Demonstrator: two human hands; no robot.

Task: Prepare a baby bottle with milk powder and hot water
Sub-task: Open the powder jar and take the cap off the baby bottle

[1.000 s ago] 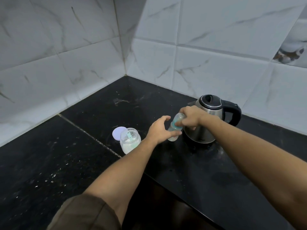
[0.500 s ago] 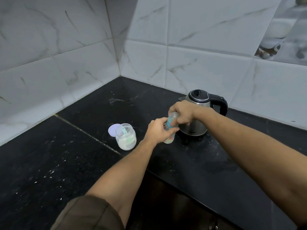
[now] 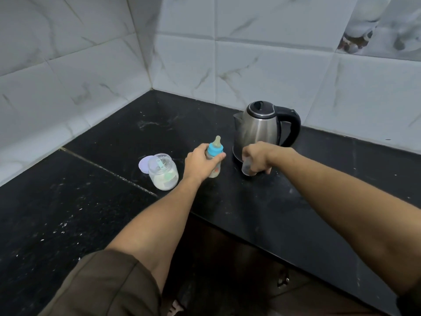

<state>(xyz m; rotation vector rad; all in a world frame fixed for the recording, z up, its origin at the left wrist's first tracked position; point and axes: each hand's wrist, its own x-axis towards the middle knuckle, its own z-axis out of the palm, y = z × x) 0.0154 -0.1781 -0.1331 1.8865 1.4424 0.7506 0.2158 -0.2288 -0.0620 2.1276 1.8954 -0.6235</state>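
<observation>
A small baby bottle [image 3: 215,156] with a blue collar and a beige teat stands on the black counter [image 3: 273,208]. My left hand [image 3: 200,161] is wrapped around its body. My right hand [image 3: 257,159] holds the bottle's clear cap [image 3: 246,167] low over the counter, just in front of the steel kettle [image 3: 259,128]. An open glass jar of milk powder [image 3: 163,171] with a scoop inside stands left of the bottle. Its pale lilac lid [image 3: 143,164] lies flat behind it.
White marble-look tiles form the corner walls behind and to the left. The kettle's black handle [image 3: 293,126] points right. The counter's front edge runs diagonally below my arms, with a dark gap beneath it.
My right hand has lifted the clear cap off the bottle's top and moved it right, down toward the counter by the kettle. The teat now shows. My left hand has closed on the bottle.
</observation>
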